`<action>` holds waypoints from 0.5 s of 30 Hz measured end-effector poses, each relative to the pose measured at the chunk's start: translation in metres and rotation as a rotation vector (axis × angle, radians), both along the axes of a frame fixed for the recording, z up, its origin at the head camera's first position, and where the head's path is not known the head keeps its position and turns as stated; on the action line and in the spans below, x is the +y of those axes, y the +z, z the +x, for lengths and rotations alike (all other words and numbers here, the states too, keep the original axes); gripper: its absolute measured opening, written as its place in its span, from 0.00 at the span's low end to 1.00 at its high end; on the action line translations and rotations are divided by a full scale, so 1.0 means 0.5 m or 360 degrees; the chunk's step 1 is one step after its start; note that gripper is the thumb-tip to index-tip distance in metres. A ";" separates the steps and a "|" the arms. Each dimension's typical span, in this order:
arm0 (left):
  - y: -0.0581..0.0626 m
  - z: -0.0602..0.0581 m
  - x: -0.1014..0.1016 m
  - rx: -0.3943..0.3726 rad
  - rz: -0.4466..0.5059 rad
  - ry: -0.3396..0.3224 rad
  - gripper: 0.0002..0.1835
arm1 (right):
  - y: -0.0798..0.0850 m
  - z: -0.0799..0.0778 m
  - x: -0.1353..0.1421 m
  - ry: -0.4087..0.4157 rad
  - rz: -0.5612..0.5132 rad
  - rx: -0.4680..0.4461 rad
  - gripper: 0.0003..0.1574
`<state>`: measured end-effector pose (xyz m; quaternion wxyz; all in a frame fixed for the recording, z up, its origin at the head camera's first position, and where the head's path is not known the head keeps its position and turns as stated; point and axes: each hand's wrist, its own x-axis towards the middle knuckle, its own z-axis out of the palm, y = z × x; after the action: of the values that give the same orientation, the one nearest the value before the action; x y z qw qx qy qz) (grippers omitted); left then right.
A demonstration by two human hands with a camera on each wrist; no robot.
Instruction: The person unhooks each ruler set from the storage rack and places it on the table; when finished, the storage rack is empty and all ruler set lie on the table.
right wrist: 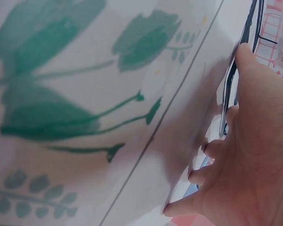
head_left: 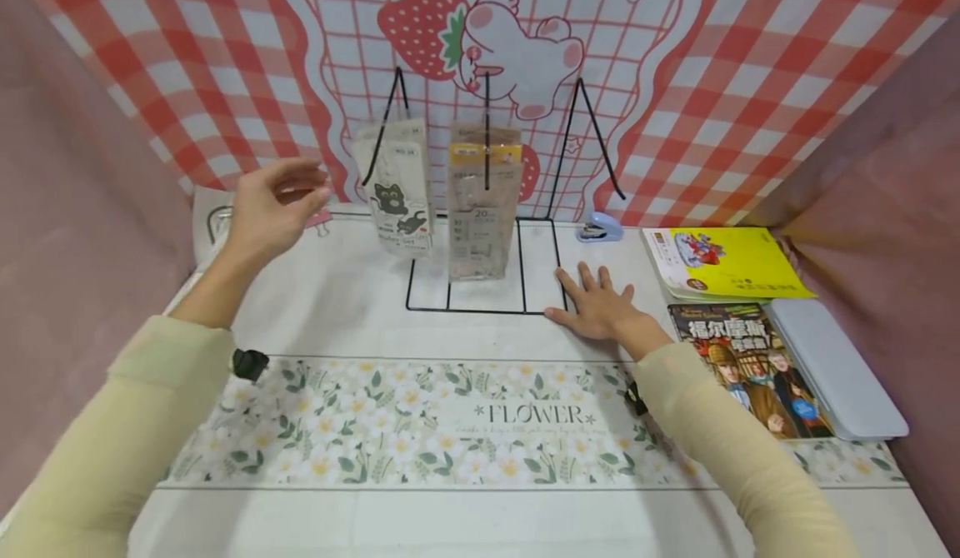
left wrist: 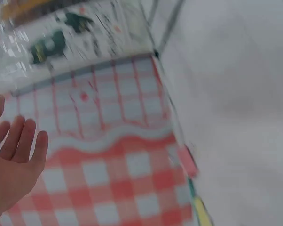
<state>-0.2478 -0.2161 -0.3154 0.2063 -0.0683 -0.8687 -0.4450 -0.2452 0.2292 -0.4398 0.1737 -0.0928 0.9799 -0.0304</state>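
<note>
A black wire rack (head_left: 483,311) stands on the table with three hooks. From its left hook hang flat packets with dark cartoon cats (head_left: 405,208), blurred at the top of the left wrist view. Clear packs with a yellow band (head_left: 483,216) hang on the middle hook. My left hand (head_left: 273,204) is raised to the left of the cat packets, apart from them, fingers loosely bent and holding nothing. Spread out on the table, my right hand (head_left: 596,304) lies at the right front corner of the rack's base; in the right wrist view its thumb rests against the black wire.
Behind the right hand is a light-blue stapler (head_left: 600,227). A yellow book (head_left: 727,262), a comic-style book (head_left: 750,375) and a pale grey-blue case (head_left: 840,371) lie at the right. A small pink clip (head_left: 319,222) sits at the back left, before the checked cloth backdrop (head_left: 225,33).
</note>
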 end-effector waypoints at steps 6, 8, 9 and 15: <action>0.013 -0.025 0.070 0.0250 0.0327 -0.0094 0.16 | 0.000 0.001 0.002 -0.0009 0.0012 -0.0004 0.55; 0.013 -0.032 0.081 0.0314 0.0418 -0.0114 0.14 | 0.002 0.002 0.001 -0.0012 0.0010 -0.0002 0.55; 0.012 -0.034 0.085 0.0326 0.0434 -0.0110 0.13 | 0.002 0.002 0.001 -0.0013 0.0008 0.0000 0.55; 0.012 -0.043 0.099 0.0271 0.0441 -0.0101 0.10 | 0.003 -0.002 -0.002 -0.0005 0.0005 0.0000 0.55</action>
<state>-0.2690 -0.1668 -0.3093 0.2724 -0.1040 -0.7758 -0.5596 -0.2460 0.2284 -0.4384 0.1738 -0.0910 0.9801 -0.0292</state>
